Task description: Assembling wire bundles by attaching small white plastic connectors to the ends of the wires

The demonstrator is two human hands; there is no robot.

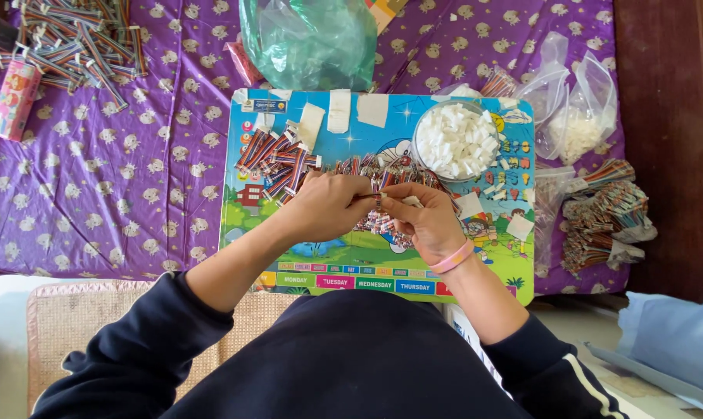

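Observation:
My left hand (326, 206) and my right hand (423, 219) meet over the middle of a colourful cartoon board (289, 240). Between their fingertips they pinch a short multicoloured ribbon cable piece (378, 199). A pink band circles my right wrist (452, 258). A heap of the same striped cable pieces (274, 161) lies just beyond my left hand, and more pieces (378, 223) lie under my fingers. A round clear bowl of small white connectors (455, 140) stands beyond my right hand.
A purple patterned cloth (119, 186) covers the surface. A green plastic bag (309, 39) lies at the back, loose cable strips (76, 39) at the far left, clear bags (572, 109) and bundled cables (607, 217) on the right. Pieces of tape (340, 109) stick to the board's far edge.

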